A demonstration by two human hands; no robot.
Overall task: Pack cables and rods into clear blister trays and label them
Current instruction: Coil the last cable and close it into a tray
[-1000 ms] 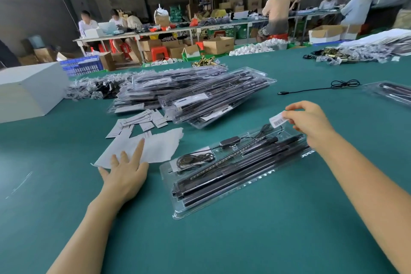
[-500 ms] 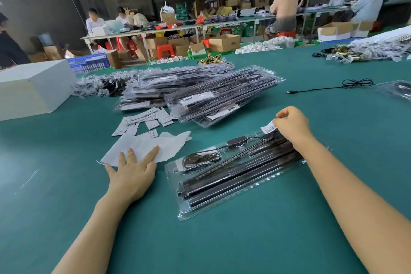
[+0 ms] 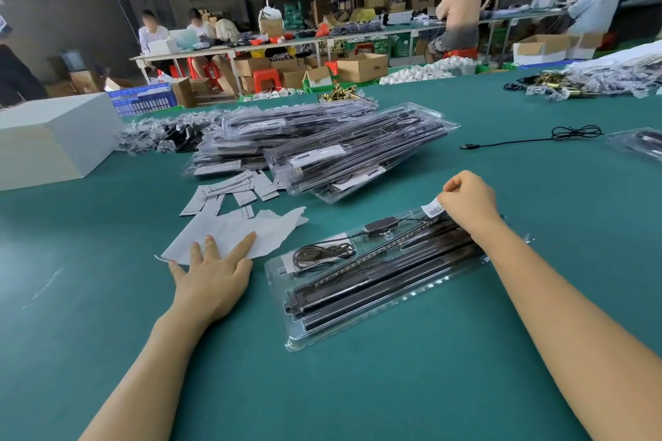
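1. Head view: a clear tray (image 3: 390,301) lies on the green tabletop (image 3: 322,387), holding dark rods (image 3: 376,283) and a coiled cable (image 3: 322,254).
2. The right hand (image 3: 469,202) is over the tray's far end, its grip pinching a barcode label (image 3: 432,208) just above the tray.
3. The left hand (image 3: 211,276), grip spread flat, presses a white sheet (image 3: 247,225) left of the tray, apart from it.
4. Loose labels (image 3: 233,190) lie beyond the sheet; stacked trays (image 3: 336,150) sit behind, a loose cable (image 3: 537,138) to their right.
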